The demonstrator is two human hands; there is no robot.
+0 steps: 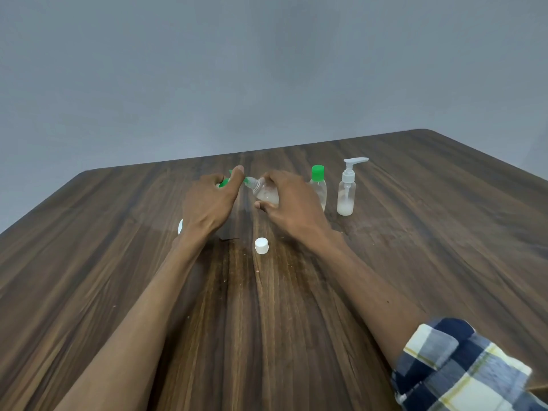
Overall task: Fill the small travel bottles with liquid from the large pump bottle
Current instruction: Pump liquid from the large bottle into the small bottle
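My left hand (209, 203) rests curled over the green pump head of the large pump bottle (224, 183), with the thumb lying along the nozzle. Most of that bottle is hidden under the hand; only a white sliver of it shows at the wrist. My right hand (289, 203) grips a small clear travel bottle (265, 192), uncapped and tilted, its neck at the green nozzle tip. A little whitish liquid lies in it. A white cap (261, 245) lies on the wooden table (415, 262) between my forearms.
A small clear bottle with a green cap (318, 185) stands just right of my right hand. Further right stands a small clear bottle with a white pump (346, 191), holding some white liquid. A grey wall lies behind the table's far edge.
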